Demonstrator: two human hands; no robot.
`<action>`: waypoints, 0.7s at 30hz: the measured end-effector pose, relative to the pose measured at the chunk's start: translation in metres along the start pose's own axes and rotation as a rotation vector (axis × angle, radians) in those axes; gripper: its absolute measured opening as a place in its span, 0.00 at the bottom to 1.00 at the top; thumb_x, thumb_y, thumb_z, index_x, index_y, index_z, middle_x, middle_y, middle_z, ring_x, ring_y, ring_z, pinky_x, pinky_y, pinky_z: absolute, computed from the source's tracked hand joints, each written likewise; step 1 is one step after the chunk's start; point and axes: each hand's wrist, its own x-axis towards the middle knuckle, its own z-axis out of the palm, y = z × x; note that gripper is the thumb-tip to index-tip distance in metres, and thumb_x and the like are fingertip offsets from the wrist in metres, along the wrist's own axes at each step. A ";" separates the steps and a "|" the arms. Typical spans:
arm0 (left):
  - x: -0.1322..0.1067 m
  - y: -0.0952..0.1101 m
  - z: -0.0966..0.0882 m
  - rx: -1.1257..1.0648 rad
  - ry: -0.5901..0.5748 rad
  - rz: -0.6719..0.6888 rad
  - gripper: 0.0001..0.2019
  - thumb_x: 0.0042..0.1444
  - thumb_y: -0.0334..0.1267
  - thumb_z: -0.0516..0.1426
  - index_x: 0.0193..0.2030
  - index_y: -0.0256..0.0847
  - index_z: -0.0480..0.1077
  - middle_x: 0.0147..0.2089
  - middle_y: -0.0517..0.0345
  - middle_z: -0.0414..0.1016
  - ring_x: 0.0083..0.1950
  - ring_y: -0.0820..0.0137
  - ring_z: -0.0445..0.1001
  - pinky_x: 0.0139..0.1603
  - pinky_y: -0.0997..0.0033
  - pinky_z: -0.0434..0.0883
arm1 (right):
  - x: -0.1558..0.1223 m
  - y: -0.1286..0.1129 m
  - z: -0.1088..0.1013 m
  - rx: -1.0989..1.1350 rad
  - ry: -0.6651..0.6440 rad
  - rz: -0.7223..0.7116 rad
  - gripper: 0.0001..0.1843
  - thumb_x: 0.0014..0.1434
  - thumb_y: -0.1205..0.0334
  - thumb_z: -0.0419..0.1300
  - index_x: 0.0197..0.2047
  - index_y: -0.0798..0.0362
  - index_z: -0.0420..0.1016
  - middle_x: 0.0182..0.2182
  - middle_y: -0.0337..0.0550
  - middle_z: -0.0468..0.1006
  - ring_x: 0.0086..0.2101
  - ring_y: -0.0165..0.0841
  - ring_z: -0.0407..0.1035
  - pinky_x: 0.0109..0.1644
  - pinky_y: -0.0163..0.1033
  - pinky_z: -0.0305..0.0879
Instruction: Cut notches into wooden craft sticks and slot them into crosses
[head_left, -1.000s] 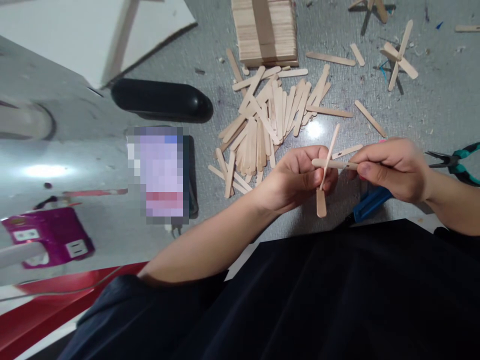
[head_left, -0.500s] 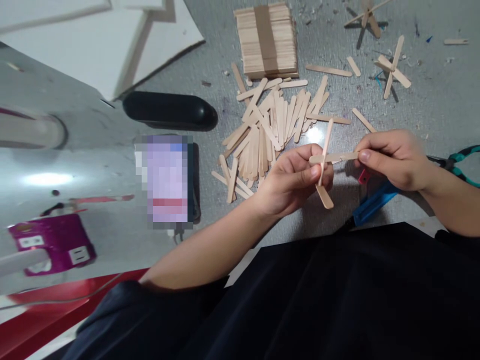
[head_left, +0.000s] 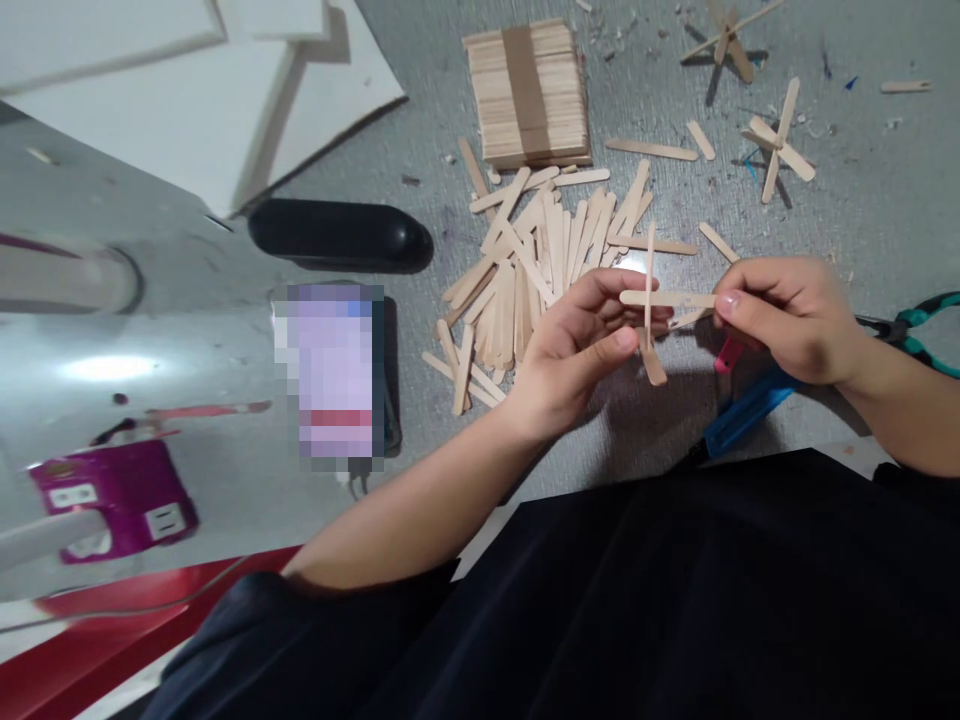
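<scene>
A popsicle stick cross (head_left: 649,290) hangs in front of me, with one flat stick lying crosswise and another crossing it near its left end. My right hand (head_left: 787,315) pinches the flat stick's right end between thumb and fingers. Around the left end is my left hand (head_left: 574,345), its thumb raised and apart from the fingers, which reach behind the sticks. Whether those fingertips touch the wood is hard to see. Behind and below the hands lies a pile of loose popsicle sticks (head_left: 502,310). A banded bundle of popsicle sticks (head_left: 480,95) sits beyond the pile.
Two assembled stick pieces (head_left: 780,145) stand at the far right. A blue cutter (head_left: 750,412) and green-handled pliers (head_left: 930,315) lie by my right arm. To the left are a black case (head_left: 337,235), a phone (head_left: 337,370), a purple power socket (head_left: 120,500) and white boards (head_left: 172,110).
My left thumb has lifted off the crossing stick and the left fingers have loosened. The stick cross has turned slightly, its crossing stick now nearly upright in view. My right hand keeps its pinch.
</scene>
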 end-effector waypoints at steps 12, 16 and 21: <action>-0.001 -0.018 -0.022 0.387 -0.039 0.379 0.33 0.71 0.51 0.73 0.78 0.52 0.73 0.69 0.46 0.85 0.71 0.52 0.87 0.65 0.51 0.87 | 0.004 0.004 -0.006 -0.090 0.008 0.015 0.18 0.80 0.52 0.68 0.36 0.48 0.80 0.23 0.37 0.73 0.25 0.32 0.67 0.28 0.43 0.59; -0.002 -0.011 -0.014 0.388 0.051 0.302 0.27 0.68 0.53 0.76 0.68 0.50 0.79 0.62 0.48 0.88 0.60 0.59 0.90 0.61 0.57 0.88 | 0.001 0.000 -0.004 -0.065 -0.002 0.004 0.17 0.81 0.55 0.65 0.37 0.48 0.80 0.24 0.36 0.72 0.25 0.32 0.67 0.29 0.42 0.60; -0.008 0.004 0.004 0.406 0.198 0.264 0.26 0.61 0.58 0.81 0.57 0.48 0.83 0.53 0.49 0.89 0.52 0.59 0.89 0.59 0.54 0.87 | 0.001 -0.003 -0.004 -0.111 -0.032 -0.008 0.17 0.79 0.49 0.69 0.37 0.46 0.81 0.25 0.37 0.77 0.26 0.34 0.69 0.29 0.42 0.62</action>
